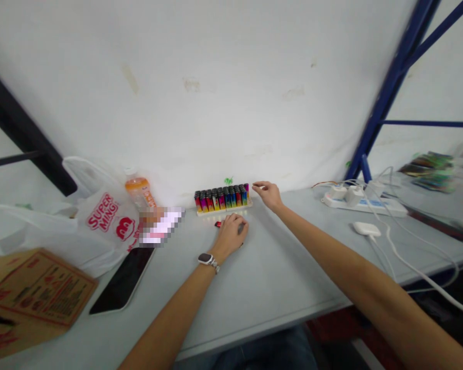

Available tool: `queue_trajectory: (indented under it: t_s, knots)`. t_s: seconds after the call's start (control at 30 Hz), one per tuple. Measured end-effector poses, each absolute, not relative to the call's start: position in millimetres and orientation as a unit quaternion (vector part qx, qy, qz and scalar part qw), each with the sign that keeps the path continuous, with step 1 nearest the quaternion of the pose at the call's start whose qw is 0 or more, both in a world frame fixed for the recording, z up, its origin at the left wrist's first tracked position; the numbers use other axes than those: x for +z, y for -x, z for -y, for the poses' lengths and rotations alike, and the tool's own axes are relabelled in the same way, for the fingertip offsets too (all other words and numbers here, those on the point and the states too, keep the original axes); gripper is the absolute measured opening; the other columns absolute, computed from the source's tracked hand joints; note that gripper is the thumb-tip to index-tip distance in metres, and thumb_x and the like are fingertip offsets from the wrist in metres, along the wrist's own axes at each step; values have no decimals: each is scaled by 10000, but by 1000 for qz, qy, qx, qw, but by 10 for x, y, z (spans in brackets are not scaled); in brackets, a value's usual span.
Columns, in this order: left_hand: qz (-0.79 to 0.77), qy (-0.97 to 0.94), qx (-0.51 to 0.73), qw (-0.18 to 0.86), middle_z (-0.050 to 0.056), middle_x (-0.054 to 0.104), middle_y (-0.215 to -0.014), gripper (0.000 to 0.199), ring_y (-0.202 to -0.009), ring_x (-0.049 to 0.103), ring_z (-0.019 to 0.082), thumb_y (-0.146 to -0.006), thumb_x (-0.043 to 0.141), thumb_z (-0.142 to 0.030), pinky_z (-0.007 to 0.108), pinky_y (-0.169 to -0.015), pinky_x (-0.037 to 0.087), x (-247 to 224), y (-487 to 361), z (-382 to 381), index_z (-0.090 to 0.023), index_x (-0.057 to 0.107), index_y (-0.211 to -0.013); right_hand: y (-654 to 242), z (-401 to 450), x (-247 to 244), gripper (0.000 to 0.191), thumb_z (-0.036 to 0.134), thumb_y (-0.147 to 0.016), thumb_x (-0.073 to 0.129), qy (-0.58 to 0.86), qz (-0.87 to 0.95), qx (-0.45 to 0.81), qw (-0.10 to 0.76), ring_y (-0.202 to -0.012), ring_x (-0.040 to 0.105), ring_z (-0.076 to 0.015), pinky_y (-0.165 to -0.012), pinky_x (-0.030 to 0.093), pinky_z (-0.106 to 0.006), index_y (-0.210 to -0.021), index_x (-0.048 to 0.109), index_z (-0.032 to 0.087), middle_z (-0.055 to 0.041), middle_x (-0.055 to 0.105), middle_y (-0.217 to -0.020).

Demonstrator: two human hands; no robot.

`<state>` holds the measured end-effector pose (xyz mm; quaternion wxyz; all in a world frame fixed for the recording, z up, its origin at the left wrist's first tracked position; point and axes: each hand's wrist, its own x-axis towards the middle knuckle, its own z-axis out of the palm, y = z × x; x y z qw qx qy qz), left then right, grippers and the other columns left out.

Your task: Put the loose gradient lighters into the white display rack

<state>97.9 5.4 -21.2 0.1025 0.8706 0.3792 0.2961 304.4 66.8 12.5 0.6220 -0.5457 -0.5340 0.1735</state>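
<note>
Rows of multicoloured lighters [223, 199] with black tops stand upright in a pale tray [226, 210] against the wall. At the right end of the rows, one purple lighter [247, 188] shows no black top. My left hand [230, 237], wearing a watch [206, 258], is low on the table in front of the tray with its fingers curled. From under it pokes the red end of a lighter [218, 224]; dark bits also show by the fingers, too small to make out. My right hand [268, 195] is just right of the purple lighter, thumb and forefinger slightly apart, nothing visible between them.
Left on the table [278, 288] are a cardboard box [42, 293], a plastic bag [104, 221], an orange-labelled bottle [141, 190], a dark-screened tablet [123, 280] and a blurred bright screen [162, 226]. A power strip [366, 204], white charger [366, 228] and cables lie right, near a blue post [386, 97].
</note>
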Motion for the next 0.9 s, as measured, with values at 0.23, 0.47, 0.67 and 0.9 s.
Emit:
queue_trajectory:
  t_s: [0.23,0.47,0.67,0.9]
  knots:
    - [-453,-838,302,20,84,621,-1112,105,-1102,538,277,-885,583,-269,459,-984,390,-178,-858,-8,-214,645,-950,-3108,-934,151,190,282,-764,679,518,608,162,579,-610,636,-140,-646,517,-273,-888,747,155,-33,728,-745]
    - [-467,-830,297,68,94,600,-1067,137,-1048,556,265,-888,576,-291,435,-949,446,-243,-790,-76,-184,647,-937,-3135,-1001,187,145,177,-764,657,514,657,171,524,-571,631,-135,-637,505,-268,-858,759,135,-24,706,-657]
    - [-444,-815,346,134,100,569,-1047,188,-1019,569,252,-856,626,-313,433,-977,474,-301,-769,-140,-157,656,-956,-3168,-1067,327,127,105,-715,675,509,682,184,491,-549,608,-130,-636,491,-263,-787,773,142,-6,689,-597]
    - [-453,-807,352,140,94,578,-1049,353,-1031,574,268,-764,738,-420,450,-991,471,-267,-721,-137,-153,669,-985,-3193,-1138,268,148,117,-751,678,517,709,141,458,-638,611,-154,-732,493,-299,-827,798,158,-27,710,-699]
